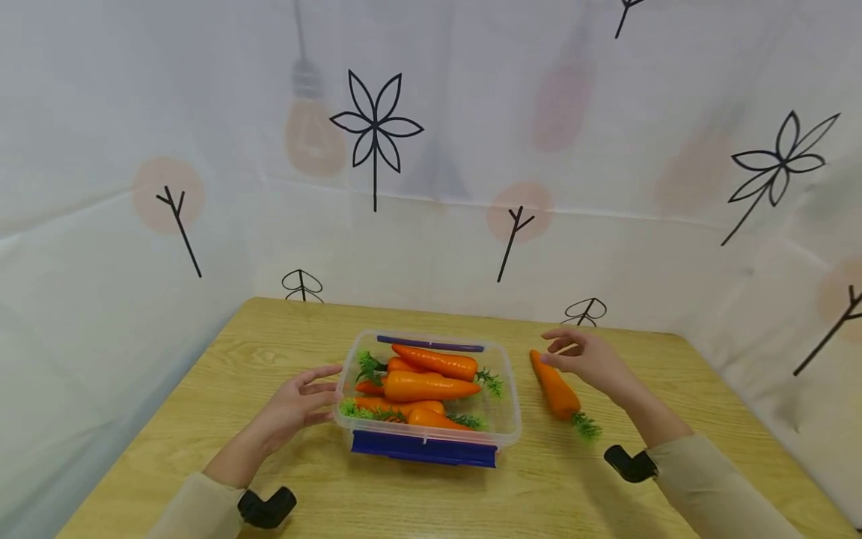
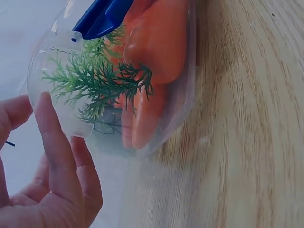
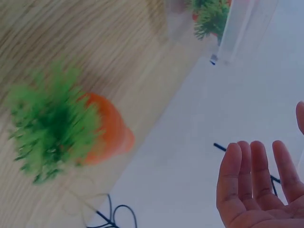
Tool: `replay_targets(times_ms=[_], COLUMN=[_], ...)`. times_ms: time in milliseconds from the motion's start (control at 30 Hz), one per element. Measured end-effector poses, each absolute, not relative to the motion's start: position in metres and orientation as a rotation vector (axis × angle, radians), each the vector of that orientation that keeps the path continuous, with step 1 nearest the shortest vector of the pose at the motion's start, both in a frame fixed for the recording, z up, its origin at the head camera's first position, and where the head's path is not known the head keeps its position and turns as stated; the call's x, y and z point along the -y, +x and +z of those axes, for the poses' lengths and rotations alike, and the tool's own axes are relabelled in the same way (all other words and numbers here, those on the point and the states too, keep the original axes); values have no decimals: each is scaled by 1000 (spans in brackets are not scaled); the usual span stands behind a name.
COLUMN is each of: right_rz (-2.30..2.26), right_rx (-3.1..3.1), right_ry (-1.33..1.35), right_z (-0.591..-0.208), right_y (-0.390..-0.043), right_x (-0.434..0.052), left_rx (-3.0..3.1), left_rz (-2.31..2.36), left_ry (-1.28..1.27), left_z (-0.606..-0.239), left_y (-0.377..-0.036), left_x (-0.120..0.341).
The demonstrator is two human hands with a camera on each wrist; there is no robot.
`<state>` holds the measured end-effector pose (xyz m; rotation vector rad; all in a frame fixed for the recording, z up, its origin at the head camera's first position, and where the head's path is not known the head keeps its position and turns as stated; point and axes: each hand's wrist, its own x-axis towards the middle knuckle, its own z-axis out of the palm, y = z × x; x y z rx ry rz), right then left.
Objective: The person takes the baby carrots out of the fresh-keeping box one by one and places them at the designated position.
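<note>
A clear plastic container (image 1: 515,419) with blue clips stands on the table, filled with several orange toy carrots (image 1: 431,386) with green leafy tops (image 2: 95,76). At its left side is my left hand (image 1: 296,408), fingers extended and fingertips right at the rim. To the right of the container lies a single loose carrot (image 1: 557,391), leafy end toward me. My right hand (image 1: 589,363) is over that carrot's narrow end, its thumb close beside the tip. In the right wrist view the fingers (image 3: 260,166) are loosely bent with nothing between them.
The wooden table (image 1: 269,337) has light grain and carries the container near its middle. Behind and beside it hangs a white cloth (image 1: 431,247) printed with black plant outlines. Each sleeve has a black wrist device (image 1: 267,508) at the cuff.
</note>
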<state>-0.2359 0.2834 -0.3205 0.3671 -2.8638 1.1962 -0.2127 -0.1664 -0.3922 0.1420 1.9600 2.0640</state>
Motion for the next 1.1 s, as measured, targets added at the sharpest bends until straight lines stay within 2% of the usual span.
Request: replay_targets(times_ms=[467, 1100], right_rz=[1115, 1270], right_rx=[2884, 2860], right_ry=[464, 909], right_z=[-306, -301], right_y=[-245, -257], right_x=[-258, -213], left_rx=[-1942, -1929], left_rz=[2058, 2028], left_ry=[146, 155], left_z=[-393, -390], left_y=[-213, -213], left_x=[166, 167])
